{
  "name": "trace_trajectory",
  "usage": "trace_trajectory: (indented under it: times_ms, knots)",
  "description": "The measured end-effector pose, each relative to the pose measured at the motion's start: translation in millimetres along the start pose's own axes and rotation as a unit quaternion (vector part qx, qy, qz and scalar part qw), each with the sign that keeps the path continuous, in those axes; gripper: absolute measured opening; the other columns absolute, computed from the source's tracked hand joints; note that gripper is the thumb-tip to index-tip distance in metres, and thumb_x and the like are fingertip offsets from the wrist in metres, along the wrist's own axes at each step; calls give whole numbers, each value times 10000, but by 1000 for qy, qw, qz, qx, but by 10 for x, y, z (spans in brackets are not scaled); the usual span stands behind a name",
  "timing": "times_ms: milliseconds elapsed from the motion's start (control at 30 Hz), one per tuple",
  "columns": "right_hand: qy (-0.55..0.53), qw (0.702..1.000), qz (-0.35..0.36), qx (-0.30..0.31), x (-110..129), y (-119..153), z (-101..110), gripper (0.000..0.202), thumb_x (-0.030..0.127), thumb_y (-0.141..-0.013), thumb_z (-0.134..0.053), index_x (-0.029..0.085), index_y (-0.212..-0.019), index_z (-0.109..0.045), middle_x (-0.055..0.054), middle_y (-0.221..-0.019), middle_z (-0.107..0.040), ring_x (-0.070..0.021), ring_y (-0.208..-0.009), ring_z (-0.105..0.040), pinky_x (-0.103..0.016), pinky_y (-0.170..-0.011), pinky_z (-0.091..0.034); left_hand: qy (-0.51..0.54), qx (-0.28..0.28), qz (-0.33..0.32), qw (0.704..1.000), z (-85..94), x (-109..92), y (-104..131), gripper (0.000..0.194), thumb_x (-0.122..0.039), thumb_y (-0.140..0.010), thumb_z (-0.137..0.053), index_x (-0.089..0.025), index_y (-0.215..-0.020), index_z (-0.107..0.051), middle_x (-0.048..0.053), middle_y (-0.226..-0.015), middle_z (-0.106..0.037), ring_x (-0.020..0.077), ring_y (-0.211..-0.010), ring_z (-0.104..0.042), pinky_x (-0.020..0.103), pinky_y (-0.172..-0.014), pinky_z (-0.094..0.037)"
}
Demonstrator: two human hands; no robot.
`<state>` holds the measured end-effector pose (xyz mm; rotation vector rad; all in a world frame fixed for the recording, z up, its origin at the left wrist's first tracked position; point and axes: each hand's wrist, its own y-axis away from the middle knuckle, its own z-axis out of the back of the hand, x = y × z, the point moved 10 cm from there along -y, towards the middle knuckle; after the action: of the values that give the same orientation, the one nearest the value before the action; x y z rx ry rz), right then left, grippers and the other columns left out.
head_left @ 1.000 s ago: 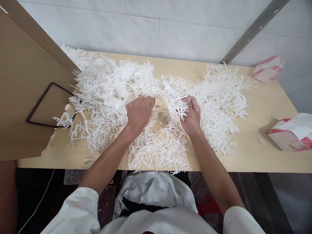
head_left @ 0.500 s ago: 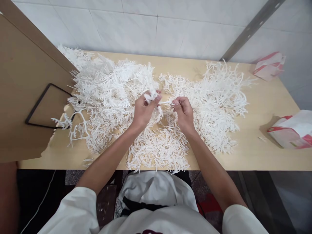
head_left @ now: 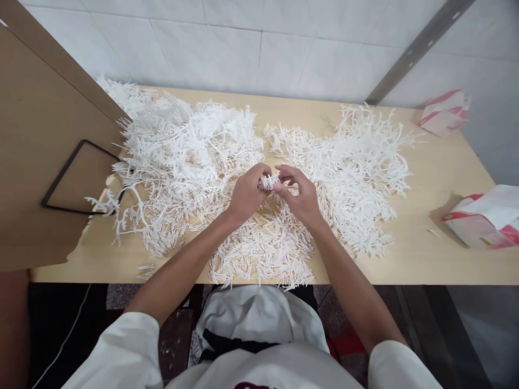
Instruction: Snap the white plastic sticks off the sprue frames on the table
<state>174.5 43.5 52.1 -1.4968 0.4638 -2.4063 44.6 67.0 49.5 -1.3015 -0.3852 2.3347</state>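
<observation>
A small cluster of white, thin-pronged plastic pieces (head_left: 268, 182) sits between my two hands, above the middle of the table. My left hand (head_left: 248, 193) is closed around its left end, with the fingertips partly hidden. At the other end, my right hand (head_left: 300, 195) has its fingers bent and the thumb tip pressed on the prongs. Under and in front of my hands lies a spread of short loose white sticks (head_left: 263, 248). Branched white plastic pieces form a tall heap (head_left: 186, 140) to the left and another heap (head_left: 365, 156) to the right.
An opened cardboard box (head_left: 36, 135) stands at the left, near a black wire frame (head_left: 60, 173). Red-and-white bags (head_left: 482, 216) stand at the right of the wooden table (head_left: 417, 232). A tiled wall (head_left: 284, 54) and a metal upright (head_left: 409, 54) are behind.
My hands have come together, and the strand stretched between them no longer shows. The left hand has turned over the white cluster and moved slightly right and nearer to me.
</observation>
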Motion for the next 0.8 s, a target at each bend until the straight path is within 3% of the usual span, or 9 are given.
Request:
trace_trajectory:
  times_ms: [67, 167, 267, 400, 500, 633, 800]
  knots:
    - [29, 999, 17, -18, 41, 12, 21, 291, 409, -831, -656, 324, -1109, -650, 14, -993, -698, -135, -869, -645, -337, -847, -517, -18, 14, -29, 999, -38, -44, 2, 104, -217, -825, -633, -198, -898, -561, 1, -890, -642, 116, -764, -555, 249, -656, -407]
    - [30, 998, 8, -53, 19, 22, 96, 197, 371, -893, -575, 302, -1040, -686, 12, -996, -721, -131, -865, -663, -333, -831, -530, 3, 49, -29, 998, -82, -59, -17, 170, -316, -834, -646, -198, -934, -575, 13, -937, -655, 125, -801, -572, 250, -690, -424]
    - [13, 998, -7, -66, -29, 18, 142, 181, 355, -899, -564, 289, -1007, -693, 12, -1002, -729, -131, -887, -670, -312, -808, -538, 57, 85, -3, 995, -100, -74, -36, 258, -423, -832, -640, -195, -941, -588, 5, -889, -653, 106, -732, -554, 234, -650, -411]
    - [-15, 997, -28, -65, -90, 1, 162, 200, 379, -891, -572, 284, -1030, -679, 8, -1002, -725, -129, -887, -671, -302, -803, -539, 94, 116, 39, 988, -137, -33, -20, 203, -359, -921, -499, -187, -919, -607, -20, -720, -600, 72, -568, -453, 222, -551, -355]
    - [-31, 997, -43, -58, -104, -4, 160, 229, 402, -917, -521, 284, -1027, -685, 4, -1002, -722, -128, -913, -670, -305, -828, -538, 70, 86, 41, 993, -112, 30, -6, 145, -301, -870, -571, -191, -958, -607, -19, -777, -632, 63, -561, -454, 212, -540, -364]
    - [-40, 997, -55, -42, -105, -7, 128, 239, 429, -849, -623, 279, -1022, -689, 4, -966, -731, -127, -853, -677, -300, -795, -559, 20, 19, -27, 999, -26, -36, 7, 155, -240, -859, -582, -192, -1007, -585, 18, -970, -673, 92, -762, -585, 222, -677, -460]
    - [-17, 998, -29, -49, -70, -9, 132, 186, 400, -840, -644, 284, -972, -705, 9, -963, -733, -126, -846, -673, -314, -820, -562, -53, 32, -67, 996, -65, -102, 9, 147, -222, -900, -520, -187, -1014, -607, 28, -997, -692, 120, -849, -629, 260, -750, -494]
